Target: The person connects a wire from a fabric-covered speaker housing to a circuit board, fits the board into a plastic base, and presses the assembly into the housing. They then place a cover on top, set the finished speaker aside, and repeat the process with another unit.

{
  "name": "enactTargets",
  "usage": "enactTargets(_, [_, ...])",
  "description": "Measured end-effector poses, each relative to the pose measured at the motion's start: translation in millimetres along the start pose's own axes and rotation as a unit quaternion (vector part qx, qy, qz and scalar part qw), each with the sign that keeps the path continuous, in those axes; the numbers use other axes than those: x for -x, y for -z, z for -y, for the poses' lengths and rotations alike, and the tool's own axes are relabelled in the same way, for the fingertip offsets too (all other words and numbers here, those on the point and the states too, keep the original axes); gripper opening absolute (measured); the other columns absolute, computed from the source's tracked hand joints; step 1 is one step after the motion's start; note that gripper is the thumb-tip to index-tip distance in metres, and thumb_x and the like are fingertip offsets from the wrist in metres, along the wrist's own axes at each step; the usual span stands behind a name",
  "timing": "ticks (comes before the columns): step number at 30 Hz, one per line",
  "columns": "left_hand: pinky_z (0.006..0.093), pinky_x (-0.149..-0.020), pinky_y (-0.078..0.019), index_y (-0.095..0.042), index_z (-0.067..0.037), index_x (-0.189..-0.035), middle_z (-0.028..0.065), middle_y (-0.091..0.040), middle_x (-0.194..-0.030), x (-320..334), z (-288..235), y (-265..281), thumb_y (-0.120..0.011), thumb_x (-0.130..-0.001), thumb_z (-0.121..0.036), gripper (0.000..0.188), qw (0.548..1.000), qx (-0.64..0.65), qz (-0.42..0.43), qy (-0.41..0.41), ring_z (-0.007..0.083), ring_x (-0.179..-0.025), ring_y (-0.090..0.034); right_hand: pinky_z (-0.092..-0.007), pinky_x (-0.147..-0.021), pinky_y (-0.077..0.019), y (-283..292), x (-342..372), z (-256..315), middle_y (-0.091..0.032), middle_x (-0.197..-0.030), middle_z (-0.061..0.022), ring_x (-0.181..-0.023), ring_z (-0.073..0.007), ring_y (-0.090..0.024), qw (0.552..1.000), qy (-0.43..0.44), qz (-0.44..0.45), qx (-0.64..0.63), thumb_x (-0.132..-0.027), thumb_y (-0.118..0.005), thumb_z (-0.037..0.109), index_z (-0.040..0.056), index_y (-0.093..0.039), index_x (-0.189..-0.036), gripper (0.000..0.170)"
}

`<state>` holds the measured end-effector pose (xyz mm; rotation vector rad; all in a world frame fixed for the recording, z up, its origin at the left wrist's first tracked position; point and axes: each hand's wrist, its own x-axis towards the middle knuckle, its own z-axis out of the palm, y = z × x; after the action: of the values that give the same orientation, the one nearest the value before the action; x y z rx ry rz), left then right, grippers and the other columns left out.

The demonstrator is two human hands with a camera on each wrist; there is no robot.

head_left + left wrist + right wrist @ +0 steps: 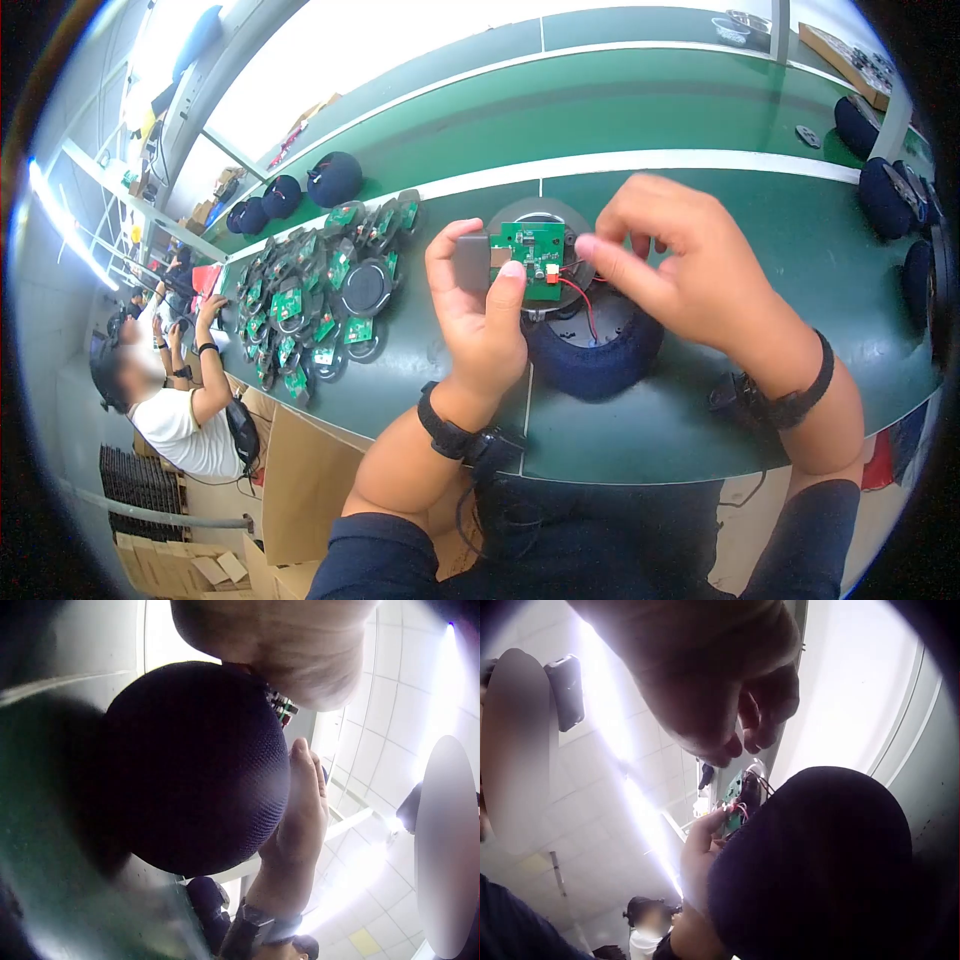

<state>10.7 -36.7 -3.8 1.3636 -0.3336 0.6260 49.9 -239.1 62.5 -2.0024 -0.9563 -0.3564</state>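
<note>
My left hand (478, 310) grips a round grey base that carries a green circuit board (535, 240), with the thumb on the board's face near a small connector (552, 273). Red and dark wires run from this connector toward the dark navy fabric-covered speaker housing (600, 360) below, whose hollow side faces up. My right hand (680, 260) hovers just right of the board, fingers loosely bent and thumb tip close to the wires; nothing shows in its grasp. In the right wrist view, the housing (817, 862) hides part of the left hand.
A heap of similar round parts with green boards (290, 305) lies left on the green table (430, 400). More navy housings (335, 180) stand at the back left and along the right side (885, 198). Another person (190, 400) works at the far left.
</note>
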Motion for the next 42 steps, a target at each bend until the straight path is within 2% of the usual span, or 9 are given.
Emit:
enactTargets(4, [0.0289, -0.09, -0.0463, -0.04, -0.006, -0.138, 0.0059, -0.058, -0.111, -1, 1, 2, -0.06, -0.095, -0.004, 0.048, 1.0, 0.005, -0.003, -0.001, 0.0124, -0.099, -0.058, -0.0383, -0.066, -0.0503, -15, -4, -8, -0.064, -0.083, -0.0144, -0.076, -0.0311, -0.065, 0.988, 0.026, -0.152, -0.031, -0.089, -0.063, 0.011, 0.0032, -0.064, -0.088, 0.008])
enactTargets(10, [0.0288, -0.092, -0.045, -0.041, -0.006, -0.138, 0.0036, -0.056, -0.111, -1, 4, 5, -0.06, -0.094, -0.004, 0.048, 1.0, 0.01, -0.001, 0.018, 0.0117, -0.1, -0.056, -0.04, -0.068, -0.0507, -5, -1, -10, -0.064, -0.079, -0.0175, -0.075, -0.0361, -0.064, 0.997, -0.057, -0.049, -0.036, -0.09, -0.054, 0.008, 0.0022, -0.062, -0.095, 0.01])
enactTargets(17, [0.0283, -0.093, -0.0442, -0.041, -0.006, -0.138, 0.0036, -0.054, -0.114, -1, 5, 5, -0.061, -0.094, -0.004, 0.048, 1.0, -0.005, -0.01, 0.02, 0.0115, -0.101, -0.055, -0.0419, -0.068, -0.0497, -8, -4, -16, -0.062, -0.077, -0.0191, -0.074, -0.0386, -0.062, 0.992, -0.075, -0.098, -0.029, -0.099, -0.054, 0.016, 0.0022, -0.059, -0.101, 0.015])
enactTargets(20, [0.0284, -0.092, -0.0444, -0.041, -0.006, -0.138, 0.0036, -0.054, -0.113, 0, 3, 2, -0.061, -0.094, -0.004, 0.048, 1.0, 0.001, -0.005, 0.016, 0.0117, -0.101, -0.056, -0.037, -0.068, -0.0503, -10, -4, -22, -0.065, -0.08, -0.014, -0.073, -0.0302, -0.064, 0.989, -0.074, -0.113, -0.056, -0.103, -0.053, 0.021, 0.0021, -0.061, -0.103, 0.021])
enactTargets(22, [0.0286, -0.092, -0.045, -0.04, -0.006, -0.138, 0.0035, -0.055, -0.112, 0, 5, 2, -0.061, -0.094, -0.004, 0.048, 0.999, -0.008, -0.027, 0.023, 0.0117, -0.099, -0.056, -0.0262, -0.072, -0.0474, -10, -7, -23, -0.064, -0.093, -0.0023, -0.082, -0.0105, -0.06, 0.944, -0.09, -0.081, -0.306, -0.105, -0.054, 0.021, 0.0044, -0.06, -0.103, 0.018])
enactTargets(29, [0.0288, -0.092, -0.0446, -0.041, -0.006, -0.137, 0.0033, -0.055, -0.111, -2, 0, 0, -0.06, -0.094, -0.003, 0.047, 1.0, 0.013, -0.013, 0.022, 0.0113, -0.1, -0.056, -0.0277, -0.077, -0.0527, -9, -7, -23, -0.065, -0.095, -0.0055, -0.086, -0.0124, -0.062, 0.875, -0.071, -0.012, -0.478, -0.1, -0.06, 0.012, 0.004, -0.059, -0.105, 0.009])
enactTargets(31, [0.0286, -0.092, -0.0442, -0.042, -0.006, -0.137, 0.0032, -0.055, -0.111, -1, 3, 2, -0.06, -0.093, -0.002, 0.047, 1.0, 0.0, -0.011, 0.022, 0.0111, -0.1, -0.055, -0.0304, -0.077, -0.0546, -11, -4, -25, -0.063, -0.095, -0.0067, -0.084, -0.0151, -0.062, 0.765, -0.067, 0.001, -0.641, -0.098, -0.062, 0.011, 0.0059, -0.057, -0.105, 0.01])
enactTargets(34, [0.0283, -0.091, -0.0439, -0.042, -0.006, -0.137, 0.0033, -0.055, -0.11, -1, 3, 3, -0.06, -0.093, -0.002, 0.047, 1.0, -0.001, -0.014, 0.017, 0.011, -0.1, -0.055, -0.0352, -0.077, -0.056, -10, -4, -30, -0.062, -0.092, -0.0077, -0.081, -0.018, -0.062, 0.718, -0.018, 0.031, -0.695, -0.095, -0.064, 0.011, 0.0075, -0.056, -0.103, 0.012])
enactTargets(42, [0.0278, -0.091, -0.0432, -0.042, -0.007, -0.137, 0.0033, -0.056, -0.107, -1, 2, 3, -0.062, -0.093, -0.004, 0.048, 1.0, -0.007, -0.006, 0.005, 0.0107, -0.098, -0.053, -0.0392, -0.075, -0.0554, -5, 0, -30, -0.06, -0.083, -0.0074, -0.075, -0.0188, -0.061, 0.682, 0.024, 0.107, -0.724, -0.091, -0.069, 0.011, 0.0089, -0.055, -0.097, 0.016])
